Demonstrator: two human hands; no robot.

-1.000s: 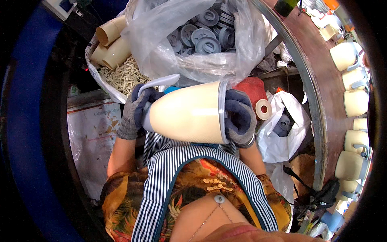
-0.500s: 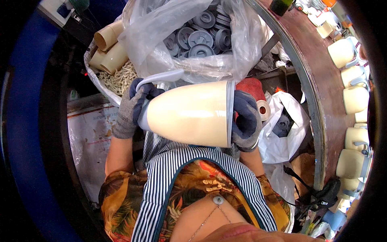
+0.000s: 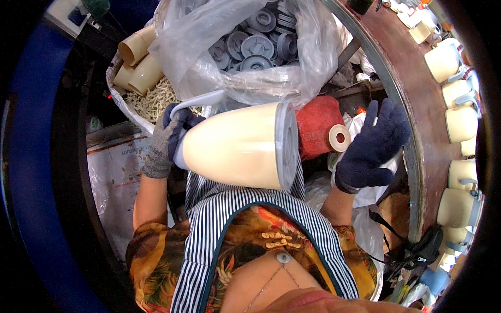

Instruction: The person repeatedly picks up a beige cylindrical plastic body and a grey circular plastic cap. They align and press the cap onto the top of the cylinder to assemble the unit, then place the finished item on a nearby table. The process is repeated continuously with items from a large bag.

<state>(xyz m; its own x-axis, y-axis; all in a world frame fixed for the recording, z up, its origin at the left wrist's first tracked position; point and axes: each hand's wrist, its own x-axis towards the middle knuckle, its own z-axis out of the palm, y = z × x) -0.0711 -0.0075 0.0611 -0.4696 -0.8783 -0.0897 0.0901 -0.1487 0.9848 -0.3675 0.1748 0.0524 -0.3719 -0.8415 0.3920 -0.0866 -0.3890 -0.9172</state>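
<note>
A cream jug [image 3: 232, 146] with a pale grey handle [image 3: 201, 101] lies on its side before my chest. My left hand [image 3: 166, 140], in a grey and navy glove, is closed round its narrow collar beside the handle. A grey round base [image 3: 288, 146] covers the jug's wide end, which faces right. My right hand [image 3: 371, 146], in the same kind of glove, is apart from the jug with its fingers spread and nothing in it. Between the jug and that hand lie a red cloth-like bundle [image 3: 318, 125] and a pale ring-ended roll [image 3: 340, 138].
A clear plastic bag [image 3: 203, 62] of grey round pieces [image 3: 258, 47] lies ahead. Left of it, a sack holds cream tubes [image 3: 136, 47] and small pale pieces [image 3: 156, 96]. A metal-edged brown table [image 3: 402, 83] curves along the right, with several cream jugs [image 3: 461, 124] on it.
My right hand has let go of the jug's wide end and moved right, its fingers opening. The jug has shifted slightly left and turned, showing more of its grey base. My left hand keeps its hold.
</note>
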